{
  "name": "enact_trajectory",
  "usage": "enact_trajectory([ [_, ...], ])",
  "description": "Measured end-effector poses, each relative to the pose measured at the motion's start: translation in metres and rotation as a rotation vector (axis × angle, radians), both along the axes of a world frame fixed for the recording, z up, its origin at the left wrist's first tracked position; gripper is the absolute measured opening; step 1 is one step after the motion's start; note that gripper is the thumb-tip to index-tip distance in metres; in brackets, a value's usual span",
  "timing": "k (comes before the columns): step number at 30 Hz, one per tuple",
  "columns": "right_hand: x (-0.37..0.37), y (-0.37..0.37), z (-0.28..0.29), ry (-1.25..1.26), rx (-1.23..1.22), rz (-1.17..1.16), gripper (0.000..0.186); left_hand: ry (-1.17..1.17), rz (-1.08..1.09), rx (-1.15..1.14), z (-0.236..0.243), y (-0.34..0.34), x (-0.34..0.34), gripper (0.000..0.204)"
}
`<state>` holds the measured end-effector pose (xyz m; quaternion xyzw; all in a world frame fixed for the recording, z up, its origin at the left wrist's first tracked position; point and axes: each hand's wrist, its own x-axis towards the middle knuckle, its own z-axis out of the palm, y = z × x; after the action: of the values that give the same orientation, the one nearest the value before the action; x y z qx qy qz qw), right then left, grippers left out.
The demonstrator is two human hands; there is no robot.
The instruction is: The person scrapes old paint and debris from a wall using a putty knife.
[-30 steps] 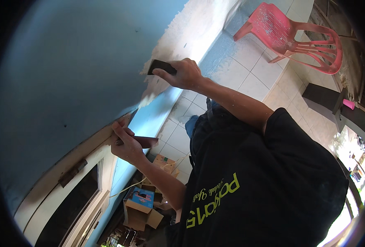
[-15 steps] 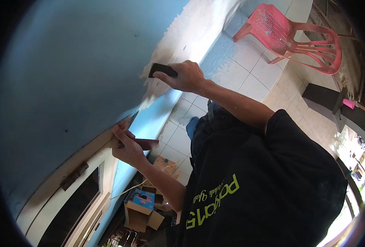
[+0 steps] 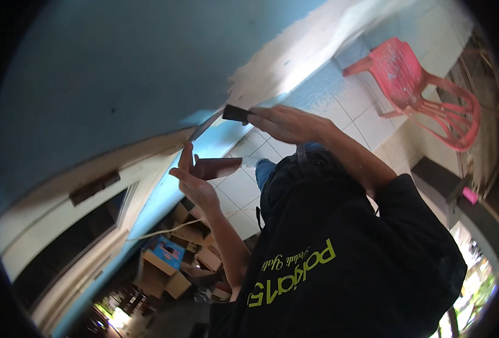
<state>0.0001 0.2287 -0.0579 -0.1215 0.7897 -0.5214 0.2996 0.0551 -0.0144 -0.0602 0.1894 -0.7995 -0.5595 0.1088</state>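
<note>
My right hand (image 3: 291, 124) grips a dark, flat rectangular scraper (image 3: 236, 114) between thumb and fingers. Its far end is at the lower edge of the blue wall (image 3: 114, 79), by the corner; whether it touches cannot be told. Below and to the left, my left hand (image 3: 198, 188) has a reddish-brown flat blade (image 3: 218, 168) in its grasp, the index finger stretched upward. This blade points right, and its grip is hidden by the palm. A rough whitish filler patch (image 3: 283, 62) covers part of the wall above my right hand.
A door frame with a brown hinge (image 3: 94, 188) is at the left. Open cardboard boxes (image 3: 176, 284) lie at the lower left, one with a blue panel (image 3: 167, 253). A spattered pink plastic chair (image 3: 396, 70) stands on the tiled floor (image 3: 367, 124) at the upper right.
My right hand has moved the dark scraper off the whitish patch, down and right to the wall's edge. My left hand has risen slightly with its blade, index finger now extended. The view has shifted.
</note>
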Motion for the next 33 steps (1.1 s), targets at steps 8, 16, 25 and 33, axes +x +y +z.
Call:
enact_trajectory([
  [8, 0.036, -0.047, -0.008, 0.169, 0.107, 0.479, 0.047, -0.152, 0.348, 0.386, -0.024, -0.004, 0.039, 0.083],
  [16, 0.056, -0.064, -0.016, 0.345, 0.455, 0.720, 0.045, -0.057, 0.432, 0.580, -0.021, -0.015, 0.040, 0.078],
  [25, 0.054, -0.061, 0.004, 0.303, 0.179, 0.480, 0.046, -0.022, 0.345, 0.358, -0.003, -0.004, 0.034, 0.091],
  [33, 0.048, -0.041, -0.011, 0.297, 0.369, 0.592, 0.039, -0.001, 0.286, 0.134, 0.011, -0.011, 0.030, 0.091],
])
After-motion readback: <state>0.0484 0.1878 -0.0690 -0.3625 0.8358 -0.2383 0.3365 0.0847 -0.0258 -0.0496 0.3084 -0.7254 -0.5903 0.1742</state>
